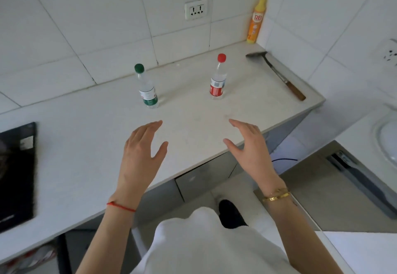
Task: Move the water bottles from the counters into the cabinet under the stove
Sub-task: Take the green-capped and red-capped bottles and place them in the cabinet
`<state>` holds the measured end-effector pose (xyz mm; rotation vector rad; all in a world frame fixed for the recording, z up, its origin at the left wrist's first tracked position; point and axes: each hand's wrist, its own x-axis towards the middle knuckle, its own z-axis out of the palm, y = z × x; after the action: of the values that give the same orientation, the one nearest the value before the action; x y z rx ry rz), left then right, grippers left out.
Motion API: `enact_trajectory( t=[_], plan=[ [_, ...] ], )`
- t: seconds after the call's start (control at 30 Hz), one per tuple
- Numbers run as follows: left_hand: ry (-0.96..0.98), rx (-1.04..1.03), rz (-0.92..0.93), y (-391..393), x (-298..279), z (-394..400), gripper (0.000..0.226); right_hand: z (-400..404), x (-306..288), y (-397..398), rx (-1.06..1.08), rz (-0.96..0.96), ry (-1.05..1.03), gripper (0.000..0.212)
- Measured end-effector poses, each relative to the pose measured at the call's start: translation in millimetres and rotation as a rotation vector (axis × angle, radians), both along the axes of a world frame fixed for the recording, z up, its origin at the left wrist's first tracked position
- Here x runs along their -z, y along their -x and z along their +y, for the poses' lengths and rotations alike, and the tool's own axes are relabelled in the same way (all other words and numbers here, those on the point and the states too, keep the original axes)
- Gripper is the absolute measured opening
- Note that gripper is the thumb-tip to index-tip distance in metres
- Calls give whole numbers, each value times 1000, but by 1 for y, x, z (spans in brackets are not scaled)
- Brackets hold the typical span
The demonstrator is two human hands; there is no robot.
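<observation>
Two clear water bottles stand upright on the white counter (90,144). The green-capped bottle (147,89) with a green label is on the left, and the red-capped bottle (218,80) with a red label is on the right. My left hand (142,149) hovers open above the counter, just short of the green-capped bottle. My right hand (249,144) is open too, near the counter's front edge and below the red-capped bottle. Neither hand touches a bottle. A grey cabinet front (204,177) shows under the counter edge.
A black stove top (15,172) lies at the left edge. A hammer with a wooden handle (277,74) rests at the back right, beside a yellow spray bottle (255,22) in the corner. A wall socket (196,9) is on the tiles. A white sink (386,142) is at right.
</observation>
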<state>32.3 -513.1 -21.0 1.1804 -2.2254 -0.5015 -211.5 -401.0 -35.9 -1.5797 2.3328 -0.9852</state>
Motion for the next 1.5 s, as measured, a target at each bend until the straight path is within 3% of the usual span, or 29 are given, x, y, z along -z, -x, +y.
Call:
enact_trajectory(
  t=[0.63,0.93,1.23,1.5],
  plan=[
    [46,-360,29,119,-8,-68,49,-153,-20,157,-308,50,57,48],
    [79,-437,-11,131,-24,-149,50,-241,-21,194,-325,68,125,46],
    [-63,-474,-136,124,-7,-250,55,-297,-6,196,-261,60,-24,47],
    [-212,-454,-186,127,16,-281,48,-308,10,195,-220,87,-143,38]
  ],
)
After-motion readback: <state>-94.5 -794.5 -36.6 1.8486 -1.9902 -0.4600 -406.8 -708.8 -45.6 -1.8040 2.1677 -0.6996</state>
